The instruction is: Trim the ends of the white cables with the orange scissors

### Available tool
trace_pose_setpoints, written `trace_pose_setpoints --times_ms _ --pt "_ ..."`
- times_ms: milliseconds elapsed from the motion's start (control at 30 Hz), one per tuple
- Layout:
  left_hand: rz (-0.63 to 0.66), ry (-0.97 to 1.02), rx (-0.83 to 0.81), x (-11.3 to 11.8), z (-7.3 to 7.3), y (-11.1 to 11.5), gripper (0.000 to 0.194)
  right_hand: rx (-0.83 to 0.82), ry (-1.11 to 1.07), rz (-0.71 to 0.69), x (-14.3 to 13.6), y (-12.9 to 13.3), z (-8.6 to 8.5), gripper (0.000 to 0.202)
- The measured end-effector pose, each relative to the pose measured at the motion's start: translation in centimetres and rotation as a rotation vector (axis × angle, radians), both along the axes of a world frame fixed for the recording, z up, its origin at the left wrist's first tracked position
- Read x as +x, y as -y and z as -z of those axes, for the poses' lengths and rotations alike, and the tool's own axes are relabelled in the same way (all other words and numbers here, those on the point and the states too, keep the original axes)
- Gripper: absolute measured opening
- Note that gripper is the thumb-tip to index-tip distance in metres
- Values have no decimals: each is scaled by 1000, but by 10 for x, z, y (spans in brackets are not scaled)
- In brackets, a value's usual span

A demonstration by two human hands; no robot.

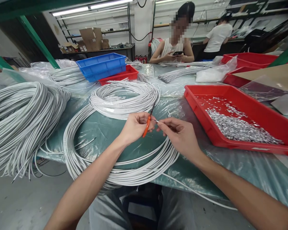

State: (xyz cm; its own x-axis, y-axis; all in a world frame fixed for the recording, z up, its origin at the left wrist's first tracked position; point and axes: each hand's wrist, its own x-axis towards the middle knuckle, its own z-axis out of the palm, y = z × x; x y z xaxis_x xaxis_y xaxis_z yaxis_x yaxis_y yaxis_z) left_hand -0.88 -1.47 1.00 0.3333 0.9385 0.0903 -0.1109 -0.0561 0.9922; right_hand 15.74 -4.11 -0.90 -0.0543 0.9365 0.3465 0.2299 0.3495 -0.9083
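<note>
One orange-handled tool [147,125] sits in the person's left hand [135,127], seen from the head camera; the hand is curled closed around it, the tool's dark tip pointing up and away. Just beside it, the right hand [182,134] pinches a tiny pale piece [156,121], thumb and forefinger brought together; whether this is a cable end or a loose part cannot be told. The piece lies between the two hands. Beneath them, a large loop of white cable [144,176] rests on a plastic-covered green table [136,152], with a smaller coil [122,111] just beyond. To the right, a red bin [197,109] holds small shiny bits [237,128]; at far left lies a thick cable bundle [24,118].
</note>
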Motion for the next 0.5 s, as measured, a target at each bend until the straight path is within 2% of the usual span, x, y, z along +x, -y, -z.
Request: trace_pose_setpoints --times_ms 500 --pt "27 18 80 0 6 -1 20 -98 -52 -208 3 -4 3 36"
